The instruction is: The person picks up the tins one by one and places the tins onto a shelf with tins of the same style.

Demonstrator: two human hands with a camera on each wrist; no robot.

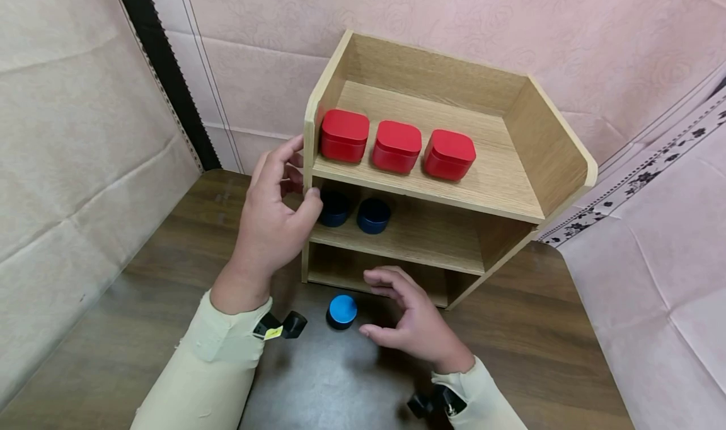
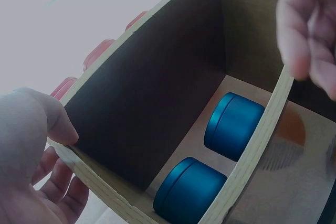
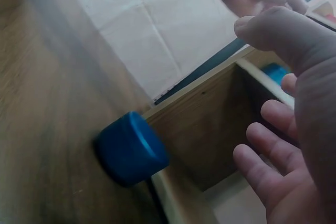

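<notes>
My left hand grips the left side panel of a small wooden shelf, thumb at the front edge and fingers around the outside. Two round blue tins stand side by side on the middle tier, close to that panel. A third blue tin sits on the table in front of the bottom tier. To its right hovers my right hand, holding nothing, with thumb and fingers spread apart. The right wrist view shows this blue tin beside the shelf's lower front edge.
Three red lidded boxes line the front of the top tier, toward its left. Raised sides and a back wall enclose that tier. Light patterned cloth hangs behind and on both sides of the wooden table.
</notes>
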